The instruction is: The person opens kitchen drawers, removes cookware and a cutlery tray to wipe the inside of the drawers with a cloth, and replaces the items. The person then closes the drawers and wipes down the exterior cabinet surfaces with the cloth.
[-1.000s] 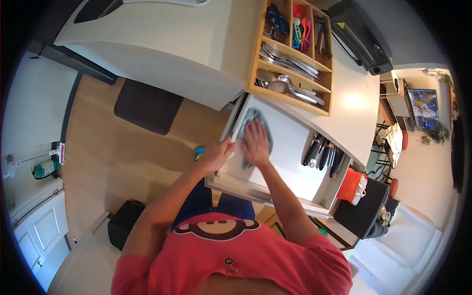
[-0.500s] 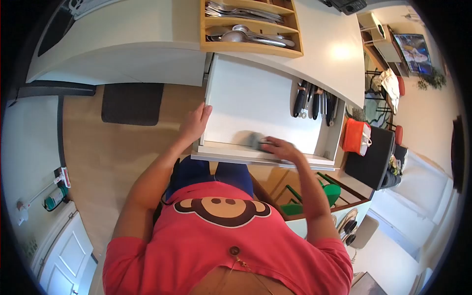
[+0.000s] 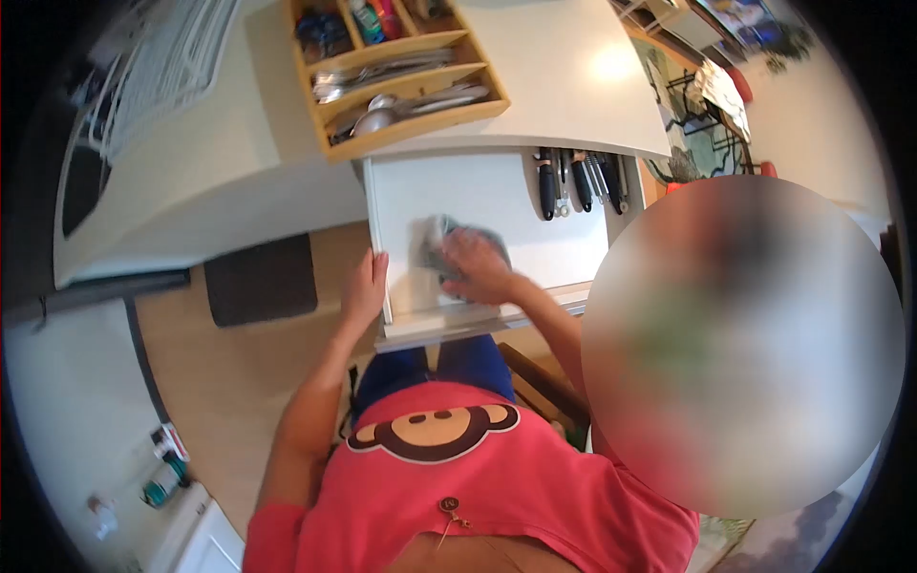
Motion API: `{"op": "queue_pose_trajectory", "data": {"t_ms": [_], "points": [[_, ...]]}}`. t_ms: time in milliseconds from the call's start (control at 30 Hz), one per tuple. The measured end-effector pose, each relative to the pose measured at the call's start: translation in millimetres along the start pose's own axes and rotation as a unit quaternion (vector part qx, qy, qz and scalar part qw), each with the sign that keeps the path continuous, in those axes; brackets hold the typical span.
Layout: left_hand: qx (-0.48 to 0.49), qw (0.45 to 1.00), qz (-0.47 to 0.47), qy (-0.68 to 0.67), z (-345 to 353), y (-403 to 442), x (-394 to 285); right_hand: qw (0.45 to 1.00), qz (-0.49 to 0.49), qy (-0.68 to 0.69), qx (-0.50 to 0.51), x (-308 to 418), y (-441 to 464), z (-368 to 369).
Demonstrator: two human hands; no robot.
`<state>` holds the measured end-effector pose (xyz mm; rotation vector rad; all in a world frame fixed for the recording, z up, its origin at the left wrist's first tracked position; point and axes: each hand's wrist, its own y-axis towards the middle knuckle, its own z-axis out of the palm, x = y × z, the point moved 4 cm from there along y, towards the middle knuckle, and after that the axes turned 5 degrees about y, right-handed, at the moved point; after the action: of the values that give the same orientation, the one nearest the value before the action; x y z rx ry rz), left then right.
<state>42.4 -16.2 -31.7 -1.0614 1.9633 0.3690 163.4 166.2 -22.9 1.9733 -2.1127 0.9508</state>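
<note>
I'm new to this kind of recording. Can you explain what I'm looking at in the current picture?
There is no machine here, just a person's two bare hands, seen from a camera worn on the head, looking forward and down. The left hand holds the side edge of an open drawer. The right hand lies on a greyish cloth inside it. Black-handled utensils lie at the drawer's far right. On the counter above sits a wooden tray with cutlery in its compartments. A round blurred patch hides the right side of the view.
</note>
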Motion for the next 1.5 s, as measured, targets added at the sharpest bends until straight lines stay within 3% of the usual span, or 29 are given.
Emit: {"op": "queue_pose_trajectory", "data": {"t_ms": [133,167,200,267,333,400,433,500,633,667,767,867,1000,1200,1367,1500], "points": [[0.041,0.998,-0.043,0.032,-7,-1,-9,0.982,-0.058,-0.111,-0.143,-17,24,3],[0.057,0.995,-0.067,0.055,-6,-1,-11,0.971,-0.022,-0.088,-0.219,-35,32,-7],[-0.024,0.988,0.007,0.149,-12,-1,-24,0.958,0.04,-0.085,-0.271,-49,43,-16],[-0.19,0.919,0.159,0.307,-18,-8,-61,0.942,0.144,-0.069,-0.296,-52,66,-17],[-0.103,0.949,0.208,0.212,-13,2,-89,0.967,0.096,0.0,-0.235,-29,83,5],[0.022,0.962,0.234,0.138,7,14,-107,0.987,0.0,-0.013,-0.163,10,59,-4],[0.033,0.978,0.196,0.058,22,23,-107,0.985,0.004,0.107,-0.132,2,58,6],[0.06,0.975,0.186,0.105,50,47,-102,0.939,-0.004,0.336,-0.076,-15,61,17],[0.063,0.949,0.262,0.165,101,130,-124,0.873,0.145,0.31,-0.348,-61,-37,-48],[0.069,0.947,0.241,0.202,116,157,-120,0.844,0.181,0.285,-0.417,-79,-53,-50],[0.079,0.934,0.186,0.296,161,229,-116,0.827,0.225,0.273,-0.437,-104,-91,-65],[0.08,0.927,0.171,0.323,183,261,-114,0.881,0.202,0.26,-0.339,-134,-97,-37],[0.079,0.928,0.136,0.337,192,271,-103,0.85,0.165,0.314,-0.39,-139,-129,-38],[0.058,0.933,0.115,0.336,192,261,-91,0.862,0.101,0.38,-0.32,-151,-134,-71],[0.007,0.939,0.173,0.297,187,243,-78,0.886,0.117,0.357,-0.272,-185,-118,-88],[-0.052,0.935,0.249,0.245,207,226,-107,0.859,0.141,0.327,-0.367,-195,-105,-105]]}}
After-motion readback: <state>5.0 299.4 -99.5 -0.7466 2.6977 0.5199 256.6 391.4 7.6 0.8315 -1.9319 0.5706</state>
